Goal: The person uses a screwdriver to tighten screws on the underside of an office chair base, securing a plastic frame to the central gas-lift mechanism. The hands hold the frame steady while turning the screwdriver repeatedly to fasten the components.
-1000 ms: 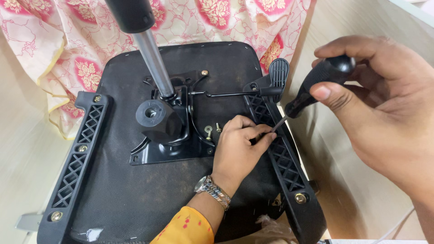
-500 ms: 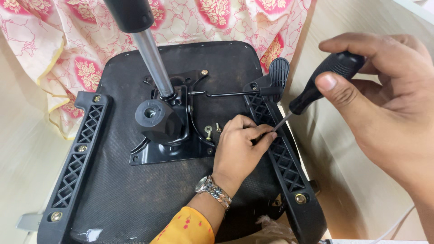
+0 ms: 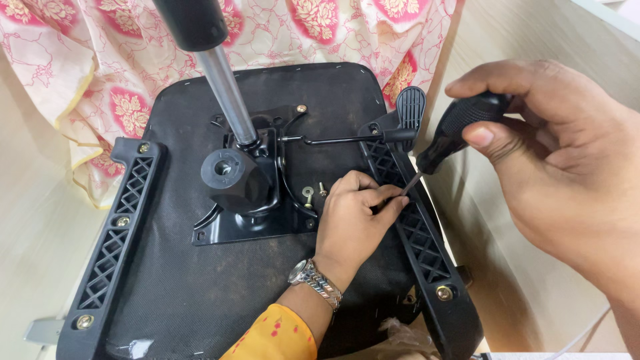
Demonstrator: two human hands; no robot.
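A black office-chair seat (image 3: pixel 200 287) lies upside down, its chrome gas-lift column (image 3: pixel 223 93) rising from the black metal mechanism plate (image 3: pixel 250 220). My right hand (image 3: pixel 567 173) grips the black handle of a screwdriver (image 3: pixel 457 127), whose thin shaft slants down-left. My left hand (image 3: pixel 350 223), with a silver wristwatch and a yellow sleeve, rests on the seat beside the right armrest bracket (image 3: pixel 417 240). Its fingertips are pinched around the screwdriver's tip. Whatever lies under the fingertips is hidden.
Two loose screws (image 3: pixel 313 193) lie on the plate next to my left hand. A second latticed bracket (image 3: pixel 113 233) runs down the left side. A lever with a black paddle (image 3: pixel 408 110) sticks out at the right. Pink floral cloth (image 3: pixel 100 60) lies behind, on a pale wooden floor.
My right hand has lifted the screwdriver handle up and to the right, so the tool tilts more. My left hand stays pinched at the tip.
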